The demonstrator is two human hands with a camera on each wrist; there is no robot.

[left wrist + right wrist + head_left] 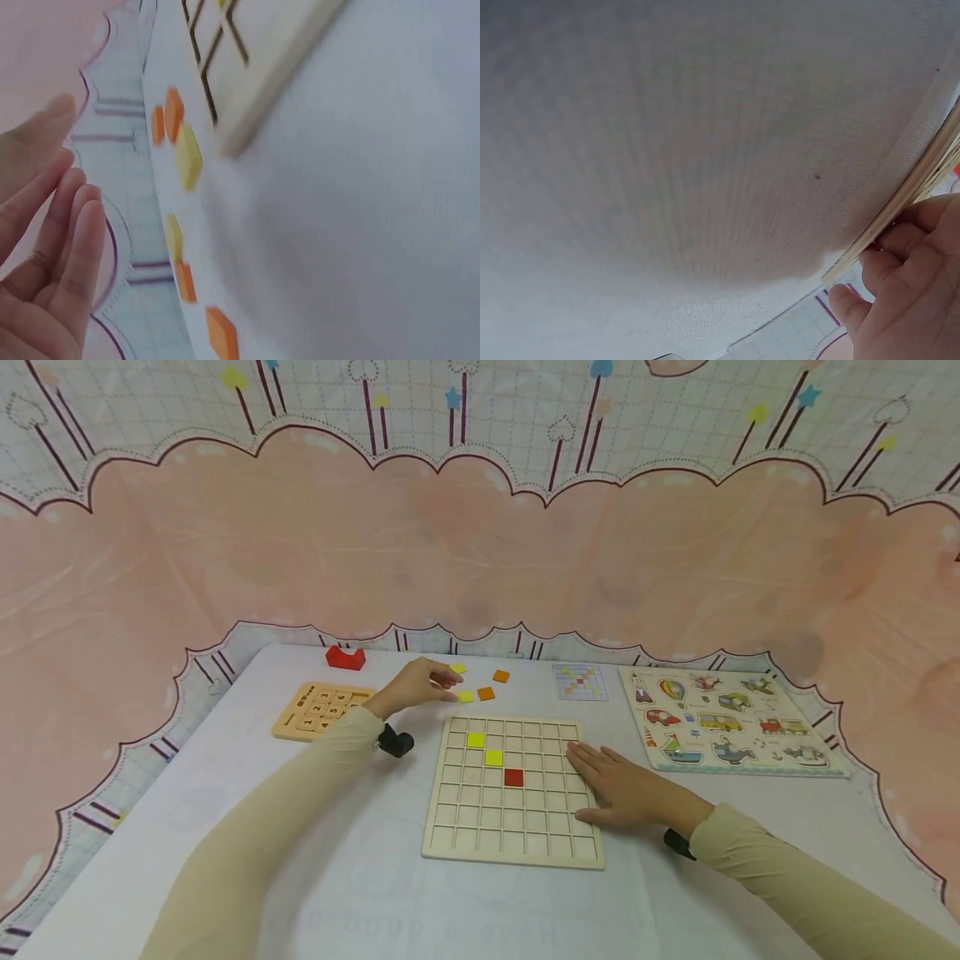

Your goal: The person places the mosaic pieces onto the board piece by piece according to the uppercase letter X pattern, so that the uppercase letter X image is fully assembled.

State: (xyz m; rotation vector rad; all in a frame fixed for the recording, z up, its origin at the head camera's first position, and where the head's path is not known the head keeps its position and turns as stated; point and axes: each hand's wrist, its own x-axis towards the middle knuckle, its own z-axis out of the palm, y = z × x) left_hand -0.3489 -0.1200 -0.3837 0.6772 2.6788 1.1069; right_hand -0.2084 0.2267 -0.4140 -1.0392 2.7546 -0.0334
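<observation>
A wooden grid board [513, 841] lies on the table, with two yellow tiles [476, 740] and a red tile [513, 777] in a diagonal line of its cells. My left hand [416, 685] hovers behind the board's far left corner, beside loose yellow tiles [465, 696] and orange tiles [486, 693]. In the left wrist view, its fingers [84, 240] are gently bent, and no tile shows between them. My right hand [630, 789] rests on the board's right edge with fingers extended; the right wrist view shows its fingers [881, 270] against that edge.
A wooden number puzzle [288, 727] lies left, partly behind the left hand, with a red block [345, 658] beyond it. A small patterned grid card [581, 682] lies at the back. The picture puzzle board [720, 722] with vehicles is at right. A patterned cloth [480, 552] hangs behind.
</observation>
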